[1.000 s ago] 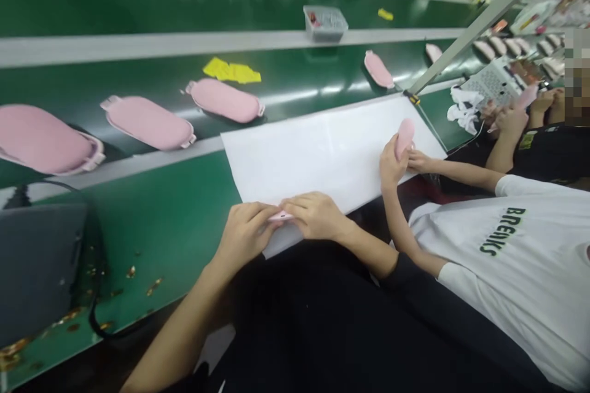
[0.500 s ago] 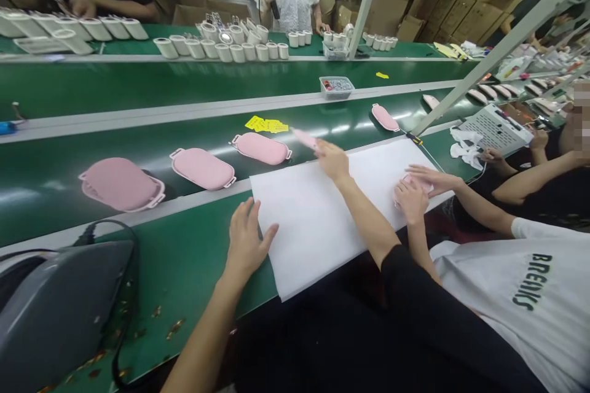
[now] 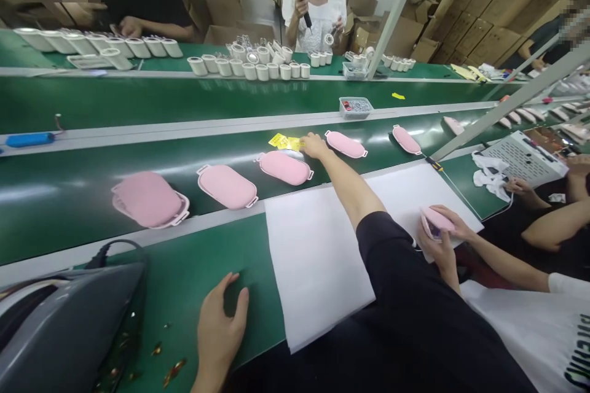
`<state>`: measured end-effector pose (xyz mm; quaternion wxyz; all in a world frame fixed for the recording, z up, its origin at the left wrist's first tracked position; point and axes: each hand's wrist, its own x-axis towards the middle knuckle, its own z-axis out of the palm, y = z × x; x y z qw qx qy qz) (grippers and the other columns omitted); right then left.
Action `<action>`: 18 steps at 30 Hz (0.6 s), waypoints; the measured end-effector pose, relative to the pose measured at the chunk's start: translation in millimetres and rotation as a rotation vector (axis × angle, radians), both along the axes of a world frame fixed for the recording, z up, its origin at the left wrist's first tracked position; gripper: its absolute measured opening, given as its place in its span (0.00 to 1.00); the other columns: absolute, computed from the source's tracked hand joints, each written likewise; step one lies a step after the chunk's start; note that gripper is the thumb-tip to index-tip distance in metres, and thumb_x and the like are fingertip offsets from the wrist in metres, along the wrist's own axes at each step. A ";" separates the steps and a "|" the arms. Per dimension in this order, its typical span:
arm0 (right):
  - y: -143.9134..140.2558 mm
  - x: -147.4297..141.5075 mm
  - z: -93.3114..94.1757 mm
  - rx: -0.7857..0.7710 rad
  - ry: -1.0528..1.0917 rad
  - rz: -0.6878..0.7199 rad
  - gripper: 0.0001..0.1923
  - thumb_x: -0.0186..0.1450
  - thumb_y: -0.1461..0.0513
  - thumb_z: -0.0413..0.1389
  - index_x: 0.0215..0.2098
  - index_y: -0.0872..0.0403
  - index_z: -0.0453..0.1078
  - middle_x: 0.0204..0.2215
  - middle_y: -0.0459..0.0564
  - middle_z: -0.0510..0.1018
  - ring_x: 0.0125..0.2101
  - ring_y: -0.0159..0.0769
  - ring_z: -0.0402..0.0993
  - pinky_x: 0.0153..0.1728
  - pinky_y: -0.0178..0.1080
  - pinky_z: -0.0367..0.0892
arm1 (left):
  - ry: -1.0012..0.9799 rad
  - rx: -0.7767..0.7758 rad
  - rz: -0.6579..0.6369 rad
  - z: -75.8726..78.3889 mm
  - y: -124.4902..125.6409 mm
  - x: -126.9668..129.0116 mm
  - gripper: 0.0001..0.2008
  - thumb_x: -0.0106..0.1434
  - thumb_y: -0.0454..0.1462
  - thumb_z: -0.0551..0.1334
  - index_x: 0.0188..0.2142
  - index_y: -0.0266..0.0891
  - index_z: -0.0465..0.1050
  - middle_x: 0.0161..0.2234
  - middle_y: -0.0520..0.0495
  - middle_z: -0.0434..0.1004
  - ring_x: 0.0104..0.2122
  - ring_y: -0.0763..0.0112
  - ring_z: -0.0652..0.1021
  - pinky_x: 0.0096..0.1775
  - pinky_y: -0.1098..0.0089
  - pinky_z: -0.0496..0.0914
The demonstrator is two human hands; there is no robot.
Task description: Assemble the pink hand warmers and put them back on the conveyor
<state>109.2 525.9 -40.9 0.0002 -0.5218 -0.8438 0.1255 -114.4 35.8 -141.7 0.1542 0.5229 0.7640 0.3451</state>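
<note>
Right hand: the person's right hand (image 3: 314,145) is stretched far out over the conveyor belt (image 3: 69,190), at about 12 o'clock from the body. Its fingers rest at the yellow labels (image 3: 286,142), beside a pink pad (image 3: 345,143). Whether they pinch anything cannot be told, since the fingertips are too small to read.

Left hand: the left hand (image 3: 221,328) lies flat and slack on the green bench top (image 3: 184,282), at about 7 o'clock of the white sheet (image 3: 318,252). It holds nothing.

Pink pads: several lie in a row on the belt. The nearest one (image 3: 284,167) sits at 7 o'clock of the right hand, and the pad at 2 o'clock of that hand is just beside the fingertips.

Doing it well: judged from this reach, the arm is at full stretch, so a light, sure fingertip grip on one item would serve better than a sweep. The labels look thin and stacked, and a sweep could drag a pad askew.

Bracing: the flat left palm steadies the lean, and keeping it planted seems wise.

Neighbour: a co-worker's hands (image 3: 442,233) hold another pink piece (image 3: 436,221) at the sheet's 3 o'clock edge, well apart from the reach.

Other things: a grey machine housing (image 3: 59,325) stands at 9 o'clock of the left hand, and a small parts tray (image 3: 354,107) lies beyond the belt.
</note>
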 end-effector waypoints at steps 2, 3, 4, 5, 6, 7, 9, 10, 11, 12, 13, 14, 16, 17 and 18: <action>8.4 -7.0 -0.2 -0.010 -0.015 -0.029 0.23 0.76 0.52 0.62 0.63 0.54 0.72 0.61 0.56 0.76 0.58 0.45 0.78 0.59 0.53 0.78 | -0.007 -0.011 -0.025 5.1 5.2 1.2 0.27 0.73 0.54 0.58 0.60 0.39 0.75 0.56 0.36 0.80 0.56 0.50 0.78 0.58 0.53 0.75; 11.1 -8.2 -0.3 -0.018 -0.021 -0.042 0.23 0.76 0.52 0.62 0.63 0.54 0.72 0.61 0.56 0.76 0.57 0.45 0.78 0.59 0.53 0.78 | -0.003 -0.011 -0.040 8.4 7.5 2.6 0.26 0.73 0.54 0.58 0.59 0.39 0.75 0.55 0.36 0.80 0.57 0.49 0.78 0.58 0.53 0.75; 13.0 -8.2 -0.4 -0.028 -0.025 -0.053 0.23 0.76 0.52 0.62 0.63 0.54 0.72 0.61 0.56 0.76 0.57 0.45 0.78 0.59 0.53 0.78 | 0.004 -0.008 -0.051 11.5 9.4 4.3 0.26 0.73 0.54 0.58 0.58 0.39 0.76 0.55 0.36 0.80 0.57 0.49 0.77 0.59 0.52 0.75; 14.0 -7.2 -0.4 -0.039 -0.025 -0.061 0.23 0.76 0.52 0.62 0.63 0.55 0.72 0.61 0.56 0.76 0.57 0.45 0.78 0.59 0.53 0.78 | 0.013 -0.004 -0.055 14.2 10.9 6.4 0.26 0.73 0.54 0.57 0.58 0.39 0.77 0.55 0.36 0.81 0.57 0.49 0.77 0.58 0.52 0.75; 14.4 -5.4 -0.3 -0.049 -0.023 -0.068 0.22 0.76 0.52 0.62 0.63 0.55 0.72 0.60 0.56 0.76 0.57 0.45 0.78 0.58 0.53 0.78 | 0.022 0.002 -0.054 16.2 12.1 8.5 0.26 0.73 0.55 0.57 0.57 0.39 0.77 0.54 0.37 0.81 0.57 0.49 0.78 0.58 0.52 0.75; 14.1 -3.1 0.0 -0.058 -0.016 -0.074 0.22 0.76 0.52 0.62 0.62 0.54 0.72 0.60 0.56 0.77 0.57 0.44 0.78 0.58 0.53 0.78 | 0.030 0.011 -0.049 17.5 13.1 10.4 0.27 0.74 0.55 0.56 0.56 0.39 0.78 0.54 0.37 0.81 0.56 0.48 0.78 0.57 0.52 0.75; 12.3 2.8 1.1 -0.071 0.008 -0.085 0.21 0.76 0.52 0.62 0.61 0.55 0.73 0.59 0.55 0.77 0.56 0.44 0.78 0.58 0.52 0.79 | 0.040 0.031 -0.050 18.0 14.5 13.1 0.27 0.74 0.56 0.55 0.56 0.39 0.78 0.53 0.38 0.82 0.55 0.49 0.78 0.55 0.52 0.75; 11.1 6.1 1.7 -0.074 0.025 -0.093 0.21 0.76 0.52 0.62 0.61 0.55 0.73 0.58 0.55 0.78 0.56 0.45 0.79 0.57 0.52 0.79 | 0.043 0.040 -0.056 17.5 15.0 13.8 0.28 0.75 0.57 0.54 0.55 0.39 0.78 0.53 0.39 0.82 0.55 0.49 0.78 0.55 0.51 0.75; 10.1 9.5 2.3 -0.077 0.043 -0.104 0.22 0.76 0.51 0.62 0.60 0.56 0.74 0.58 0.54 0.78 0.55 0.45 0.79 0.57 0.51 0.79 | 0.043 0.046 -0.064 16.7 15.5 14.1 0.28 0.75 0.57 0.54 0.55 0.39 0.78 0.53 0.40 0.83 0.55 0.49 0.78 0.56 0.51 0.75; 9.2 12.9 2.9 -0.079 0.062 -0.115 0.22 0.75 0.51 0.62 0.60 0.56 0.74 0.58 0.54 0.78 0.55 0.46 0.79 0.57 0.51 0.79 | 0.043 0.050 -0.071 15.9 16.0 14.0 0.28 0.75 0.57 0.54 0.55 0.39 0.78 0.53 0.41 0.83 0.55 0.49 0.78 0.56 0.51 0.75; 8.5 16.0 3.2 -0.081 0.082 -0.128 0.22 0.75 0.51 0.62 0.60 0.56 0.74 0.57 0.53 0.78 0.55 0.46 0.79 0.56 0.51 0.79 | 0.042 0.053 -0.075 15.1 16.5 13.8 0.28 0.75 0.57 0.54 0.55 0.39 0.78 0.53 0.41 0.83 0.55 0.49 0.78 0.56 0.50 0.74; 8.2 18.7 3.3 -0.083 0.103 -0.140 0.22 0.75 0.51 0.62 0.60 0.56 0.74 0.57 0.53 0.78 0.55 0.46 0.79 0.56 0.51 0.79 | 0.041 0.055 -0.077 14.4 16.9 13.6 0.28 0.75 0.57 0.54 0.55 0.39 0.78 0.53 0.42 0.83 0.56 0.49 0.78 0.57 0.50 0.74; 8.0 21.8 3.1 -0.090 0.148 -0.163 0.21 0.76 0.51 0.62 0.60 0.56 0.74 0.58 0.54 0.78 0.55 0.45 0.79 0.57 0.51 0.79 | 0.043 0.057 -0.078 13.6 17.8 13.4 0.27 0.75 0.56 0.54 0.56 0.39 0.78 0.53 0.42 0.83 0.56 0.49 0.78 0.57 0.50 0.74; 7.9 21.8 3.0 -0.095 0.173 -0.173 0.21 0.76 0.51 0.62 0.60 0.55 0.74 0.58 0.54 0.78 0.55 0.45 0.79 0.57 0.51 0.79 | 0.045 0.057 -0.079 13.4 18.1 13.5 0.27 0.75 0.56 0.54 0.55 0.39 0.78 0.53 0.42 0.83 0.56 0.49 0.78 0.57 0.50 0.73; 7.8 20.7 3.2 -0.100 0.199 -0.184 0.21 0.76 0.52 0.62 0.60 0.55 0.73 0.58 0.55 0.78 0.56 0.44 0.79 0.57 0.51 0.79 | 0.048 0.057 -0.080 13.4 18.4 13.6 0.28 0.75 0.57 0.54 0.55 0.39 0.78 0.53 0.42 0.83 0.56 0.49 0.78 0.57 0.50 0.73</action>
